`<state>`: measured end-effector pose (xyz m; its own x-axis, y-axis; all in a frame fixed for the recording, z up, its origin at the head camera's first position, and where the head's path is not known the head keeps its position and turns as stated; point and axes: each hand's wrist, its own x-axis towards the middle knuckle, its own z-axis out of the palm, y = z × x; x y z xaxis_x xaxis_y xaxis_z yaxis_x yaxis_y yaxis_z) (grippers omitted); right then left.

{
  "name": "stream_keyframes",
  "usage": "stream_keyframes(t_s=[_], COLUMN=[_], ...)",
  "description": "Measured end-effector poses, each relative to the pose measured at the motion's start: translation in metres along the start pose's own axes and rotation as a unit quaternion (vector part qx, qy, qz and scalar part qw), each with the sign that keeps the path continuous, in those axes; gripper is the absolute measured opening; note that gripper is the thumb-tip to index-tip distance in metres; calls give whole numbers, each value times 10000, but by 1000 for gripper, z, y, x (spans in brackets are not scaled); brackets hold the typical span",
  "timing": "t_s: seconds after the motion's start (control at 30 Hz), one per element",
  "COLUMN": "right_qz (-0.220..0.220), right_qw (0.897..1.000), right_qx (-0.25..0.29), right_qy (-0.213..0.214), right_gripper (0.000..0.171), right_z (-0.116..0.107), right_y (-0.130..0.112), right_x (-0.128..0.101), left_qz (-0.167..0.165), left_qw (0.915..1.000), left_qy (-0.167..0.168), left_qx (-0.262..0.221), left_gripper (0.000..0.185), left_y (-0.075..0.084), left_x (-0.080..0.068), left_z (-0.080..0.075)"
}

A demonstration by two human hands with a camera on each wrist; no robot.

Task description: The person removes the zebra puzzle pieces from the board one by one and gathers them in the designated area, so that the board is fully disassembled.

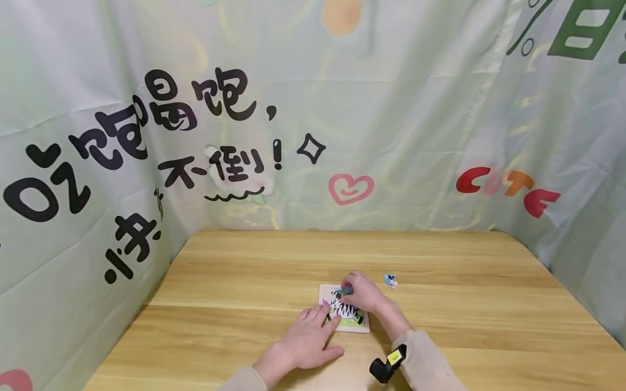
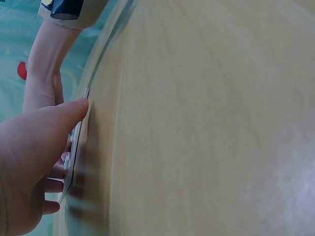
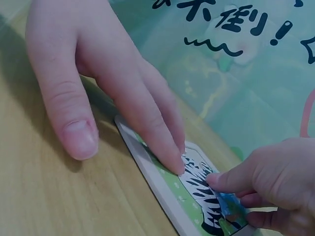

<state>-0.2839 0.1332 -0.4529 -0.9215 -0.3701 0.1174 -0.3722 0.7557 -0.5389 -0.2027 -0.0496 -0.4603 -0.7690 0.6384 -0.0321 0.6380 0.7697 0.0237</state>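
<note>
A small jigsaw puzzle [image 1: 353, 328] with a zebra picture and a pale frame lies on the table. Spread over its left edge, my left hand [image 1: 310, 336] rests fingertips on the picture, its thumb on the wood. My right hand [image 1: 364, 293] is bent over the top right part, thumb and fingers pinching a dark, bluish puzzle piece [image 1: 348, 291]. The right wrist view has the right thumb [image 3: 224, 181] against the zebra's back, beside a blue area; the curled fingers partly hide it. Another puzzle piece [image 1: 390, 280], blue, white and black, lies apart beyond the right hand.
The wooden table [image 1: 235, 282] reaches back to a printed cloth curtain [image 1: 415, 119] that hangs behind it and at both sides. A black wrist camera [image 1: 386, 366] sits on the right forearm, close above the table.
</note>
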Motion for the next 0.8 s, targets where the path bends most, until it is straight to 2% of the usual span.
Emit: stream_keyframes(t_s=[0.27, 0.5, 0.8], right_qz=[-188, -133, -778], right_qw=[9997, 9997, 9945], right_qx=[37, 214, 21], right_qy=[-167, -22, -698], right_gripper=[13, 17, 24], right_z=[0, 1, -7], right_y=[-3, 0, 3], right_x=[0, 0, 4], left_qz=[-32, -51, -4], left_qw=[10000, 10000, 10000], left_qy=[14, 0, 0], left_qx=[-6, 57, 57], left_gripper=[72, 72, 72], left_y=[-1, -2, 0], left_x=[0, 1, 0], left_z=[3, 0, 0])
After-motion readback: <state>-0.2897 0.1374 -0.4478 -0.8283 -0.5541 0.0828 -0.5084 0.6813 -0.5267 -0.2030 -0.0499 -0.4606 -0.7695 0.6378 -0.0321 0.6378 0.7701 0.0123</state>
